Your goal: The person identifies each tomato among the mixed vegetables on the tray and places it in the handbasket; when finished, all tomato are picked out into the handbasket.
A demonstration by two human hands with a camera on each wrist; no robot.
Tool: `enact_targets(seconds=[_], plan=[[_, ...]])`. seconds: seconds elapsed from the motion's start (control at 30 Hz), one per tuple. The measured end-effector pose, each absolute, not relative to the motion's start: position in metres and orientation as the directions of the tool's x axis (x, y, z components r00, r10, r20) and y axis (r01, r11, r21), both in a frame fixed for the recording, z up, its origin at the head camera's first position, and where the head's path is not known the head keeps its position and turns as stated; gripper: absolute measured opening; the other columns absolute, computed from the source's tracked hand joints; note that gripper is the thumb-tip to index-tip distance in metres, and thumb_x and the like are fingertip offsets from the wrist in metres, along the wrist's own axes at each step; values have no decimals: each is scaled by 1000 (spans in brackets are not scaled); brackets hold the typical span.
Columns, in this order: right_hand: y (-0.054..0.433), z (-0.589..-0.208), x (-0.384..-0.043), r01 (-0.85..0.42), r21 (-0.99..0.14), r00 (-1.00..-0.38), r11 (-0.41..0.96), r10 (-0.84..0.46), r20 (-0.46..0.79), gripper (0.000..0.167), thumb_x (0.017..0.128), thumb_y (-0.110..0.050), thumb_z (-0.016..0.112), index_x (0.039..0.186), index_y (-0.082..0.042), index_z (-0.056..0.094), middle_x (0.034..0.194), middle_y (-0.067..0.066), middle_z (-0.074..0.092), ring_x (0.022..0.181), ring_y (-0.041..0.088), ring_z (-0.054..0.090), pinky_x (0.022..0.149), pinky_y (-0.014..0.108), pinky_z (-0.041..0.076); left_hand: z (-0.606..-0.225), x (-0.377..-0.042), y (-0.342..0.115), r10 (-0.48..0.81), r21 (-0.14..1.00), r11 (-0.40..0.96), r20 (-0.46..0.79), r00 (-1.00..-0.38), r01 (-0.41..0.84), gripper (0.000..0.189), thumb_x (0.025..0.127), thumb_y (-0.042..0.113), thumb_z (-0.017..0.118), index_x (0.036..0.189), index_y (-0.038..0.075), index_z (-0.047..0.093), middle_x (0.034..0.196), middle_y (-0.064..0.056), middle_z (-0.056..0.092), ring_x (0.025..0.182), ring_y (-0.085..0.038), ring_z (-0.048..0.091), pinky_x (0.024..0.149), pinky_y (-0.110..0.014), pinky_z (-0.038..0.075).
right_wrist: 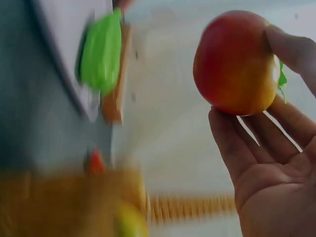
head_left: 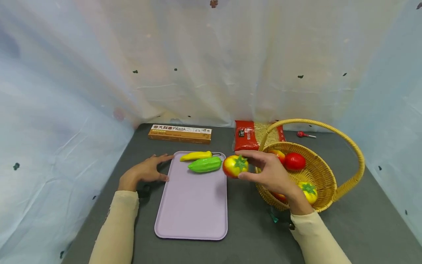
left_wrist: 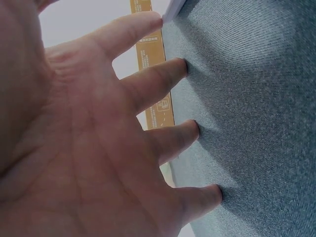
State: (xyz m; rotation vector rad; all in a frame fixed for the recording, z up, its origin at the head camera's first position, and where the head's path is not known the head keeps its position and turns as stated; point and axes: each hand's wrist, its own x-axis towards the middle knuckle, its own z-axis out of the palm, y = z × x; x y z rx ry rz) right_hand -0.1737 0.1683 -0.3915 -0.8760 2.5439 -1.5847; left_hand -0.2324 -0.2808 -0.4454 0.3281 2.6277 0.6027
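Note:
My right hand [head_left: 268, 170] pinches a red and yellow tomato [head_left: 234, 167] between thumb and fingers, near the right edge of the pale purple tray [head_left: 194, 205]. In the right wrist view the tomato [right_wrist: 234, 64] shows its red side, and its green leaves face the palm. At the tray's left edge is my left hand [head_left: 148, 170], its fingers spread and nothing in its grasp. The left wrist view has its fingertips on the grey table [left_wrist: 256, 123]. On the tray's far part lie a yellow chili pepper [head_left: 196, 156] and a green ridged vegetable [head_left: 205, 165].
A wicker basket [head_left: 324, 176] with a tall handle stands at the right. It holds a red tomato [head_left: 295, 161], a yellow one [head_left: 308, 192] and others. Behind are a pasta box [head_left: 179, 134], a red pasta bag [head_left: 245, 135] and a red lollipop [head_left: 301, 134].

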Motion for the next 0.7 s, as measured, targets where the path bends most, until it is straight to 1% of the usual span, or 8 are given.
enact_targets(seconds=[0.1,0.23,0.33,0.43,0.5,0.7], plan=[[203,-390,-166,-453,-799,-871,395,-389,302,58,91,-13,91,146,-15,71,139,5,74,110,13,74,102,20,59,-445,-232,-282,319,461,877,-343,-883,138,97,91,35,89,173,25,37,181,-22,24,164,-63,11,121,-88,21],[244,-394,-156,-416,-782,-907,464,-272,321,55,92,-8,89,144,-17,73,137,6,75,107,3,76,93,15,60,-445,-233,-282,322,461,876,-342,-883,141,97,91,36,89,173,25,37,181,-22,24,164,-63,11,121,-87,21],[268,-398,-148,-366,-779,-931,509,-197,308,54,94,-9,87,145,-17,72,143,10,73,118,-7,71,95,11,57,-445,-233,-281,317,460,878,-347,-882,135,97,91,36,89,173,25,37,181,-22,24,164,-62,10,121,-87,20],[286,-400,-141,-325,-761,-945,562,-153,290,54,96,-13,86,148,-17,70,151,17,67,124,-16,62,97,5,52,-445,-232,-281,314,461,878,-353,-881,128,98,91,36,89,173,25,37,181,-22,24,164,-62,10,121,-88,20],[293,-402,-138,-296,-751,-953,590,-133,272,53,98,-18,86,149,-18,70,153,22,64,124,-19,58,97,4,50,-445,-232,-281,314,464,877,-353,-881,127,98,91,36,90,173,24,37,181,-23,24,164,-62,10,121,-88,21],[302,-411,-139,-234,-746,-969,623,-84,234,55,97,-26,87,148,-16,70,155,24,63,118,-23,54,94,3,50,-445,-232,-281,324,473,871,-342,-882,136,97,91,35,89,173,23,37,181,-23,24,164,-63,10,121,-88,21]])
